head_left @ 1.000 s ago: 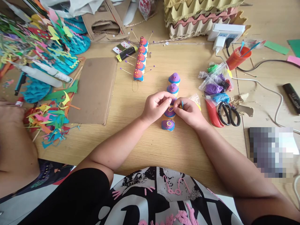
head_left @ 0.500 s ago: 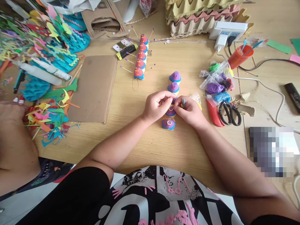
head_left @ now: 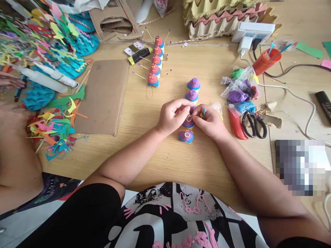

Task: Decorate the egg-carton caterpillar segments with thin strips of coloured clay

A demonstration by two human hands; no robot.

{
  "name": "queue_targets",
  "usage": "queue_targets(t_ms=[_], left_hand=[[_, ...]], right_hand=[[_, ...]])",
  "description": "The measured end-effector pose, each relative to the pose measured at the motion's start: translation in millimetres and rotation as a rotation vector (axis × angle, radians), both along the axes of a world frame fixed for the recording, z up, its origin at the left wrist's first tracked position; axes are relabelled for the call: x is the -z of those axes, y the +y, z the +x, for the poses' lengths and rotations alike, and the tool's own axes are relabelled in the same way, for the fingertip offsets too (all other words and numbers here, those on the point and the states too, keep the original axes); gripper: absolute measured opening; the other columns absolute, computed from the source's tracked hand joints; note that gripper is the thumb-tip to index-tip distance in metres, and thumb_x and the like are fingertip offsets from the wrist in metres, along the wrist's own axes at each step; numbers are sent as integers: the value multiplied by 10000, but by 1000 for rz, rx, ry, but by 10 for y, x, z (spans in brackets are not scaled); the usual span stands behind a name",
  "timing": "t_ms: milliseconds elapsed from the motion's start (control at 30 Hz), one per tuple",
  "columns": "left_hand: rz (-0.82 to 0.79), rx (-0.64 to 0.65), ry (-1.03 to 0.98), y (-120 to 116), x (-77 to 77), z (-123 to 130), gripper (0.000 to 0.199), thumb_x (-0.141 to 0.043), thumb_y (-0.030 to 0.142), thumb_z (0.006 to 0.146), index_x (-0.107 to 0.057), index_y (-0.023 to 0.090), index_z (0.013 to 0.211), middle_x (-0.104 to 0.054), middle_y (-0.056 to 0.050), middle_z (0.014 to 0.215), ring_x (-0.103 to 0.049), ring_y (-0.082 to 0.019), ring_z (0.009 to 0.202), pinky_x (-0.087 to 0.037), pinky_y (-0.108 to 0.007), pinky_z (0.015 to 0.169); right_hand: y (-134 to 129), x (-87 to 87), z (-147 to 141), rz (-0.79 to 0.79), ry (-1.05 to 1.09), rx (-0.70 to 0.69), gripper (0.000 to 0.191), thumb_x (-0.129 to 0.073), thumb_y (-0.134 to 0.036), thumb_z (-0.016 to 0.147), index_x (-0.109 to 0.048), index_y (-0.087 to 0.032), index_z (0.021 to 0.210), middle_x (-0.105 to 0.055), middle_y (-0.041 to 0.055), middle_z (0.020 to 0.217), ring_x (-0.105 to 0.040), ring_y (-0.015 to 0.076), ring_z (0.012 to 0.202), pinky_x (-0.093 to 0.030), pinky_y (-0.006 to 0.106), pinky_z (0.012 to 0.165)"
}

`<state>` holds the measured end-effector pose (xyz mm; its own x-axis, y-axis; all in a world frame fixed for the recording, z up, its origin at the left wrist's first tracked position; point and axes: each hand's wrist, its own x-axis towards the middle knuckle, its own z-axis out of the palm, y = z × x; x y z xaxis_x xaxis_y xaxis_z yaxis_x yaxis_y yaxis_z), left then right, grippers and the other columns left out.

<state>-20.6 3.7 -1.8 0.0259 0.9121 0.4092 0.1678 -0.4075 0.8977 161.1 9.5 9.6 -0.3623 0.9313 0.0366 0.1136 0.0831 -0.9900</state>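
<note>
A row of purple-and-blue clay-covered egg-carton cups [head_left: 186, 136] runs up the table before me; the two nearest carry yellow rings. My left hand [head_left: 173, 116] is closed in a pinch over the middle of the row, its fingertips hiding part of one cup. Right beside it, my right hand [head_left: 209, 120] is also closed, with a thin blue stick [head_left: 204, 113] showing between its fingers. Whatever the left fingertips pinch is too small to name. Farther off stands a red-and-blue row of cups [head_left: 155, 69] with purple-tipped sticks.
Cardboard [head_left: 103, 98] lies left, beside paper scraps [head_left: 51, 129] and glue bottles [head_left: 43, 80]. Another person's arm [head_left: 19, 155] rests at the left edge. Rightward are bagged clay [head_left: 238, 96], scissors [head_left: 253, 125], a red cup [head_left: 266, 62] and a power strip [head_left: 253, 32]. Egg trays [head_left: 222, 20] are stacked behind.
My hands have stayed almost in place over the row, the right one shifting very slightly. At the left, another person's hand now shows near the black marker.
</note>
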Motion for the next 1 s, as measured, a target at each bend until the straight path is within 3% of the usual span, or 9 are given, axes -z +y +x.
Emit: queue_targets(t_ms=[133, 333, 700, 1000], left_hand=[[-4, 17, -9, -4, 6, 0, 147, -711, 305, 961, -811, 197, 969, -817, -31, 891, -709, -126, 714, -549, -244, 678], [2, 37, 11, -12, 9, -5, 156, -702, 311, 975, -815, 203, 978, -824, -23, 880, -716, -119, 702, -555, -239, 670], [79, 37, 88, -11, 18, -5, 177, -653, 268, 998, -810, 185, 988, -849, -46, 945, -793, -157, 875, -603, -242, 753], [204, -7, 204, -28, -46, -6, 159, -670, 201, 965, -826, 175, 970, -842, -35, 871, -731, -121, 711, -539, -220, 658]], right_hand=[[2, 1, -6, 23, 46, 29, 163, -755, -311, 837, -626, -224, 789, -603, -14, 744, -496, 144, 710, -406, 319, 700], [-18, -7, 3, 34, 56, 126, 252, -724, -361, 898, -587, -225, 736, -544, -24, 664, -453, 138, 656, -401, 318, 675], [-17, 27, -13, 103, -10, 110, 260, -688, -388, 883, -602, -215, 709, -559, -18, 649, -461, 132, 634, -413, 292, 628], [-17, 6, -4, 91, -4, 91, 262, -699, -411, 898, -651, -207, 741, -577, -16, 646, -486, 135, 640, -448, 289, 642]])
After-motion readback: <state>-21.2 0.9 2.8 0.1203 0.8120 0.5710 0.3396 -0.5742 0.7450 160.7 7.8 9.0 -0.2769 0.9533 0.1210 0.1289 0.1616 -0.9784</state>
